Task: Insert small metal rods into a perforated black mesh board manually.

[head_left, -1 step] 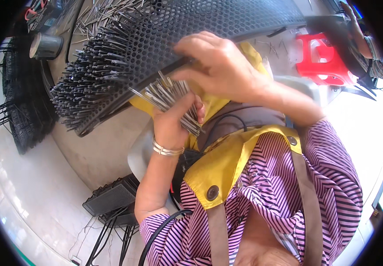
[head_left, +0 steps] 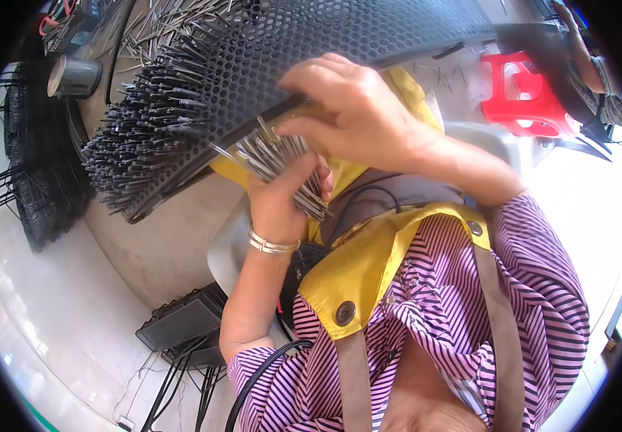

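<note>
My left hand (head_left: 280, 196) is closed around a bundle of thin grey metal rods (head_left: 268, 157), with their ends fanning out above and below the fist. Just over the bundle's upper ends is my right hand (head_left: 368, 108). Its thumb and curled fingers are apart, the thumb close to the rod tips, and I see nothing held between them. Beyond both hands lies a black board full of round holes (head_left: 268, 61). Many dark-tipped thin rods (head_left: 145, 126) stand packed in the holes on its left part.
Loose rods (head_left: 170, 32) lie behind the board. A grey can (head_left: 73, 77) stands at far left, above dark hanging racks (head_left: 37, 165). At right is a red plastic stool (head_left: 516, 108), near another person's arm (head_left: 586, 61). Black perforated boxes (head_left: 181, 320) sit at lower left.
My right hand has shifted very slightly; the left hand and its rods stay in place.
</note>
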### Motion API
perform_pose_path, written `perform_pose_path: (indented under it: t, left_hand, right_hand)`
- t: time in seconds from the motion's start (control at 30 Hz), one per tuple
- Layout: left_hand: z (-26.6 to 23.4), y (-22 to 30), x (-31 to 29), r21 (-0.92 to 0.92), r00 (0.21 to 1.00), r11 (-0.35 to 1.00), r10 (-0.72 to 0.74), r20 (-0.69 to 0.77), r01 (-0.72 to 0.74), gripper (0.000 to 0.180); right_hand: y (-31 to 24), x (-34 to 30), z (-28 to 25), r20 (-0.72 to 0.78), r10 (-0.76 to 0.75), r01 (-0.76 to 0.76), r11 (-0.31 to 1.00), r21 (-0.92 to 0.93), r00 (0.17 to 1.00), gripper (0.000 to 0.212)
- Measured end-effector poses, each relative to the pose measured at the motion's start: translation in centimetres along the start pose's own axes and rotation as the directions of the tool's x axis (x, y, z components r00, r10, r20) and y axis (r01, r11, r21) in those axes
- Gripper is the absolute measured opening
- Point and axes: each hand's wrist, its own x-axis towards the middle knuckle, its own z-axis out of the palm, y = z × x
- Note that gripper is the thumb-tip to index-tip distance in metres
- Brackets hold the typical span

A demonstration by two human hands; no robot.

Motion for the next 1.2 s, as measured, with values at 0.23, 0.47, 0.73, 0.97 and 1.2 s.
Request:
perform_pose_path:
  t: [0.23,0.47,0.73,0.97,1.2]
  left_hand:
    - [0.0,-0.4,0.0,0.03,0.998,0.998,0.059,0.021,-0.059,0.008]
    - [0.4,0.0,-0.2,0.091,0.995,0.992,0.085,0.059,-0.09,0.017]
    - [0.6,0.1,-0.5,0.071,0.997,0.995,0.07,0.046,-0.073,0.022]
    - [0.1,0.1,-0.7,0.036,0.998,0.999,0.037,-0.044,-0.035,0.02]
    - [-0.6,0.1,-0.5,-0.069,1.0,0.998,-0.011,-0.005,0.011,0.015]
  right_hand:
    - [-0.3,-1.0,0.1,-0.004,0.178,-0.175,0.969,0.177,0.984,0.037]
    - [-0.4,-1.4,0.4,0.372,0.428,-0.563,0.701,0.438,0.823,0.024]
    - [0.1,-1.4,-0.6,0.424,0.492,-0.649,0.567,0.507,0.761,0.01]
    - [0.8,0.4,-2.8,0.319,0.543,-0.6,0.482,0.639,0.777,0.01]
    - [4.1,5.7,-4.8,0.124,0.673,-0.304,0.156,0.94,0.729,0.009]
